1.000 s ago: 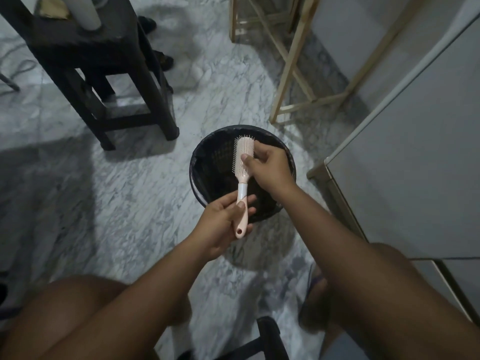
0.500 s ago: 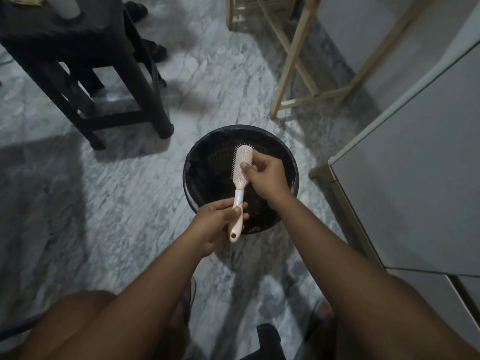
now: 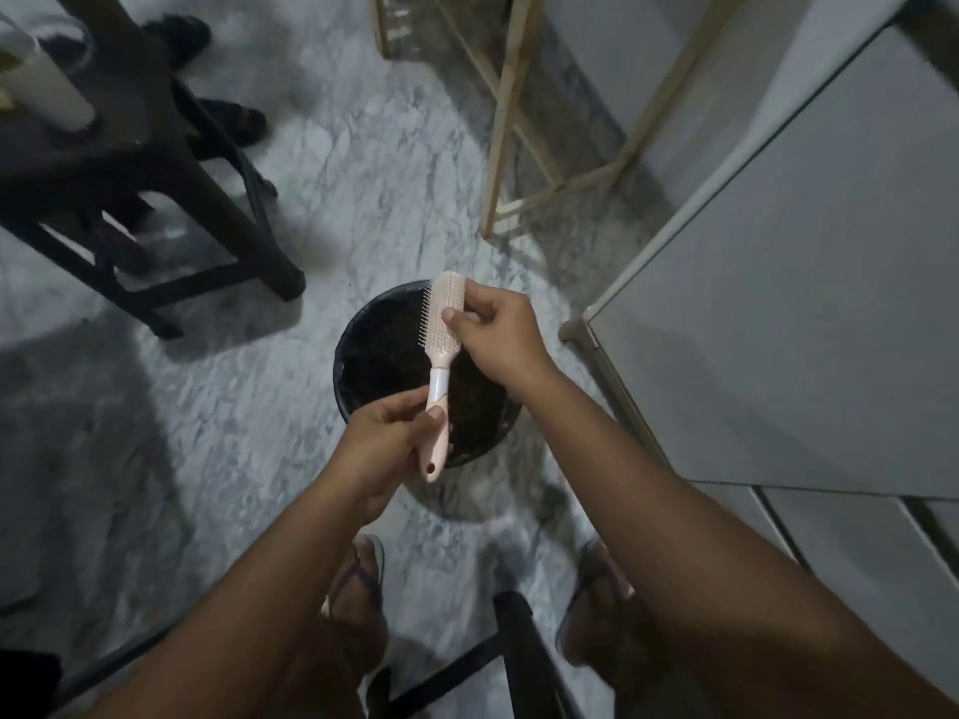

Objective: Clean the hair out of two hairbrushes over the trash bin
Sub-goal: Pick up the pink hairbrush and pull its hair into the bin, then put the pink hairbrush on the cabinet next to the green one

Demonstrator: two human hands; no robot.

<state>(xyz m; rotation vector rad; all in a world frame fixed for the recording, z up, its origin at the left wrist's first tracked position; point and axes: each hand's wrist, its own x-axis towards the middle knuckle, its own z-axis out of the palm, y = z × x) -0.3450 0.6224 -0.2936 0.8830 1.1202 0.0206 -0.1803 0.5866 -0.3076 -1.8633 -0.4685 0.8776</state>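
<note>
A pink hairbrush (image 3: 441,350) with a white band on its handle is held over a round black trash bin (image 3: 358,365) on the marble floor. My left hand (image 3: 386,438) grips the handle near its lower end. My right hand (image 3: 493,334) has its thumb and fingers curled round the brush head, with the thumb on the bristle side. The bristles point to the left. Only one hairbrush is in view.
A dark wooden stool (image 3: 129,163) stands at the upper left with a white cylinder (image 3: 46,90) on it. A light wooden frame (image 3: 519,121) stands behind the bin. A white cabinet (image 3: 804,303) fills the right. My sandalled feet (image 3: 358,578) are below.
The view has shifted higher and further back, so my feet now show. The brush and both hands have risen a little above the bin; both hands keep their hold.
</note>
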